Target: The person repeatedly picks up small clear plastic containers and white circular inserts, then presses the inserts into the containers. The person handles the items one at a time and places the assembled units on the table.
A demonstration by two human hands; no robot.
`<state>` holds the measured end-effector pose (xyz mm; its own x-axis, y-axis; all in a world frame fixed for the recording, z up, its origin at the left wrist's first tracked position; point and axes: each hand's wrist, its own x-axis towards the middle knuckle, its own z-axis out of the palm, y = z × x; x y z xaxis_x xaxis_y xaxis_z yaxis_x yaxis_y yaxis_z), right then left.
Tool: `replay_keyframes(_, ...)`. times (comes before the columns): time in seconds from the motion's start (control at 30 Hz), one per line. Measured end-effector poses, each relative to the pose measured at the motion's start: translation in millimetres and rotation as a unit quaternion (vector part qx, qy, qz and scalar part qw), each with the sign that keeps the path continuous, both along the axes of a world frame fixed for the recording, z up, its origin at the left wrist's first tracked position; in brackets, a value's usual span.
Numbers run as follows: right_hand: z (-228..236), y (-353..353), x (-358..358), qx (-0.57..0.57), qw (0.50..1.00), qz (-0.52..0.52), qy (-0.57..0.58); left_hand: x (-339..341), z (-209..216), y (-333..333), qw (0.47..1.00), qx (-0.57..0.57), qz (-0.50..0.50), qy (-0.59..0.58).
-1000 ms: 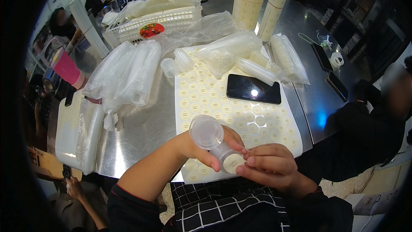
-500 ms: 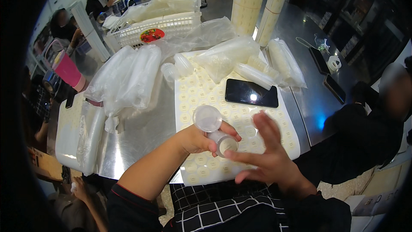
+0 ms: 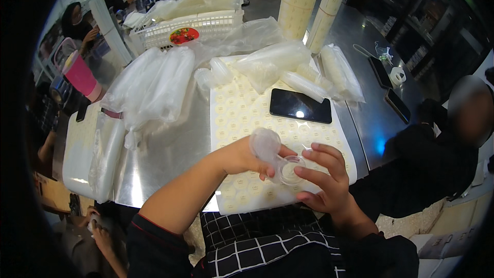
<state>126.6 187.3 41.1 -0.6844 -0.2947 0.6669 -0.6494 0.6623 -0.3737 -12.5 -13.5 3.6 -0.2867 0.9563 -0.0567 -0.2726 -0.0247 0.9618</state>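
My left hand (image 3: 246, 158) is closed around a small clear plastic cup (image 3: 281, 172) above a sheet of round cream stickers (image 3: 242, 118). Its round, translucent lid (image 3: 265, 143) stands out from the cup, over my left hand. The cup's round end faces my right hand, and a cream round sticker (image 3: 289, 173) shows on it. My right hand (image 3: 332, 183) has its fingers spread, with one fingertip at the edge of that sticker. Part of the cup is hidden by my left fingers.
A black phone (image 3: 300, 106) lies on the sheet. Behind it are bagged clear cups (image 3: 154, 85), loose stacked cups (image 3: 306, 86), a white basket (image 3: 213, 30) and upright sticker rolls (image 3: 298, 5). A person (image 3: 437, 144) sits at the right; other people are at the left.
Both hands and the cup have shifted; the cup has moved right and tilted, its lid now higher and farther right. My right fingers have come in around the cup's end.
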Motion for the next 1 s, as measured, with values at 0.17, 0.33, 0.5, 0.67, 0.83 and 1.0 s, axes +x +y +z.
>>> replay_keyframes(0.17,-4.1,-1.8,10.0,0.026,0.999,-0.044,-0.01,0.8,0.9,1.5,0.996,0.007,0.074,0.041)
replay_keyframes(0.33,-13.1,-35.6,23.2,0.001,0.995,0.087,-0.052,-5.5,3.3,-1.4,0.991,-0.067,0.115,0.024)
replay_keyframes(0.5,-37.1,-81.7,20.9,0.043,0.976,0.171,-0.126,-7.1,1.2,-1.3,0.987,-0.062,0.148,0.026)
replay_keyframes(0.67,-52.4,-100.4,15.5,0.065,0.985,0.112,-0.112,-8.1,2.2,-0.3,0.989,-0.078,0.118,0.047)
replay_keyframes(0.83,-63.9,-102.1,12.9,0.064,0.988,0.117,-0.077,-8.4,1.0,0.8,0.988,-0.082,0.127,0.041)
replay_keyframes(1.0,-64.8,-104.8,14.8,0.076,0.991,0.096,-0.044,-9.6,1.2,2.2,0.988,-0.101,0.109,0.05)
